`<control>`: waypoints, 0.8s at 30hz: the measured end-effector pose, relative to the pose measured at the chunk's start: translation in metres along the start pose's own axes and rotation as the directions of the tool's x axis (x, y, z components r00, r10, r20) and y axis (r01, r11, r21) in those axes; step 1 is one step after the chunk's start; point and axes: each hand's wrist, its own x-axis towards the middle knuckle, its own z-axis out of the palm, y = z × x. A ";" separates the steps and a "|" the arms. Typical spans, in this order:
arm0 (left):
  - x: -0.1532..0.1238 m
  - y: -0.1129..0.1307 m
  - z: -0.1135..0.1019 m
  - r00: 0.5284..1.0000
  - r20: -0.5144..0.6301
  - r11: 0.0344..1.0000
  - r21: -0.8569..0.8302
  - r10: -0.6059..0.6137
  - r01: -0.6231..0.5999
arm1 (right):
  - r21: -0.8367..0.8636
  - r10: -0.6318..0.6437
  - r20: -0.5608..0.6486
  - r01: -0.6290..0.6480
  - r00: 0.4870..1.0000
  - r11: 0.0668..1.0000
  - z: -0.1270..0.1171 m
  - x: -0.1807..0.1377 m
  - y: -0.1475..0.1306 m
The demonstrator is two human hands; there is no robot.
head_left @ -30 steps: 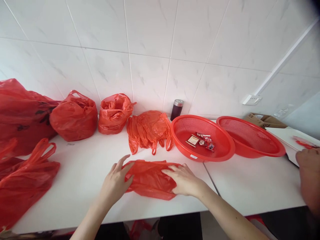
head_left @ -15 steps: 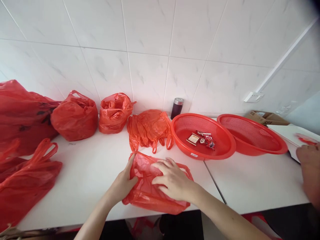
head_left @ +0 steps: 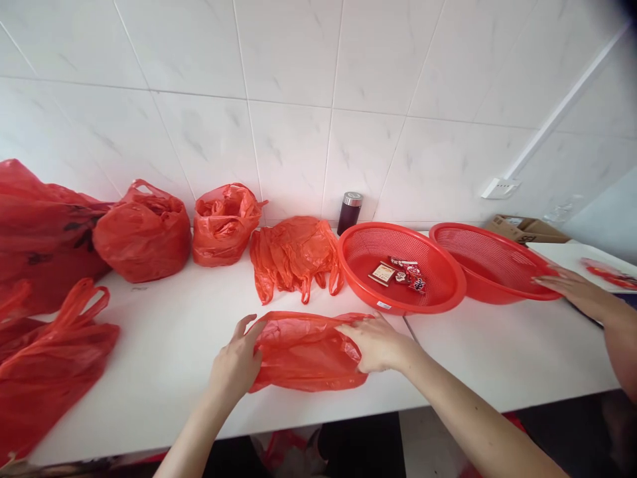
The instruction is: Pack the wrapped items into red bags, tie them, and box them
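the left hand (head_left: 236,365) grasps the left end of a red bag (head_left: 308,362), spread on the table (head_left: 164,375) at the near side. the right hand (head_left: 378,342) touches its right end; i cannot tell whether it grips. farther right, a basket (head_left: 413,305) holds packets (head_left: 383,273); another person's hand (head_left: 574,289) touches the second basket (head_left: 497,262).

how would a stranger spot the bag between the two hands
On the white table, find the red basket with small packets in it. Nearer and further left, the red bag lies between the left hand and right hand. Unlike the other red bags, it alone has both hands on it.
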 end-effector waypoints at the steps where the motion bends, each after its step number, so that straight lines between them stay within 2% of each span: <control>1: 0.000 -0.001 -0.001 1.000 -0.005 1.000 -0.020 0.018 -0.018 | -0.024 0.004 -0.003 -0.004 1.000 1.000 -0.003 -0.003 0.000; 5: 0.002 -0.009 -0.004 0.999 -0.008 0.991 -0.126 0.041 -0.042 | -0.145 0.045 0.006 -0.044 0.999 0.988 -0.009 -0.009 -0.004; 9: 0.005 -0.016 -0.006 0.994 0.085 0.909 -0.415 0.075 -0.033 | -0.117 0.092 -0.007 -0.093 0.996 0.989 -0.009 -0.013 -0.003; 10: 0.005 -0.018 -0.005 0.989 0.114 0.880 -0.474 0.092 -0.027 | -0.057 0.056 0.017 -0.055 0.998 0.997 -0.011 -0.016 -0.001; 12: 0.005 -0.021 -0.003 0.983 0.155 0.850 -0.526 0.100 -0.004 | 0.176 -0.125 0.074 0.110 0.989 0.978 -0.019 -0.022 0.007; 14: 0.003 -0.024 0.000 0.977 0.185 0.842 -0.539 0.104 0.013 | 0.432 -0.307 0.006 0.275 0.952 0.859 -0.035 -0.028 0.021; 15: 0.003 -0.024 0.002 0.971 0.208 0.832 -0.555 0.120 0.016 | 0.496 -0.321 -0.072 0.313 0.944 0.810 -0.045 -0.029 0.031; 16: 0.002 -0.024 0.003 0.961 0.233 0.812 -0.583 0.152 0.013 | 0.517 -0.279 -0.157 0.320 0.947 0.794 -0.056 -0.027 0.043; 17: 0.001 -0.023 0.004 0.947 0.258 0.789 -0.614 0.191 0.008 | 0.501 -0.196 -0.231 0.289 0.953 0.816 -0.066 -0.024 0.056; 19: 0.000 -0.019 0.006 0.920 0.299 0.748 -0.664 0.255 0.008 | 0.445 -0.031 -0.273 0.155 0.961 0.882 -0.083 -0.010 0.088; 21: -0.002 -0.015 0.007 0.897 0.333 0.723 -0.691 0.291 0.023 | 0.343 0.130 -0.193 -0.057 0.973 0.938 -0.090 0.008 0.119; 24: -0.007 -0.015 0.010 0.869 0.375 0.682 -0.729 0.322 0.062 | 0.190 0.244 -0.091 -0.224 0.965 0.956 -0.085 0.034 0.152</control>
